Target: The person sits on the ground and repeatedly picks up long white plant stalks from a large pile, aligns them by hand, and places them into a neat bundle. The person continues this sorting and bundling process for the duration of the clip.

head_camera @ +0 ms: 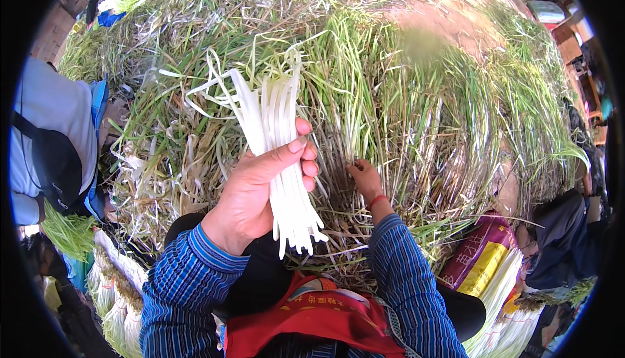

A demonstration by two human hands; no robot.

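My left hand [266,182] is wrapped around a bunch of peeled white vegetable stalks [290,197], held up over my lap. Their trimmed-looking ends point toward me, and pale, thin leaves curl out at the far end. My right hand [365,177], with a red band at the wrist, is down in the heap of long green stalks [359,114] in front of me. Its fingertips are at the lower part of some stalks; whether they grip any is unclear.
Loose dry leaves and peelings [176,182] lie to the left. Bundled white stalks [117,309] stand at lower left, more bundles [512,328] at lower right beside a purple printed sack [476,250]. A person [58,128] sits close on the left; dark clothing [561,241] shows at right.
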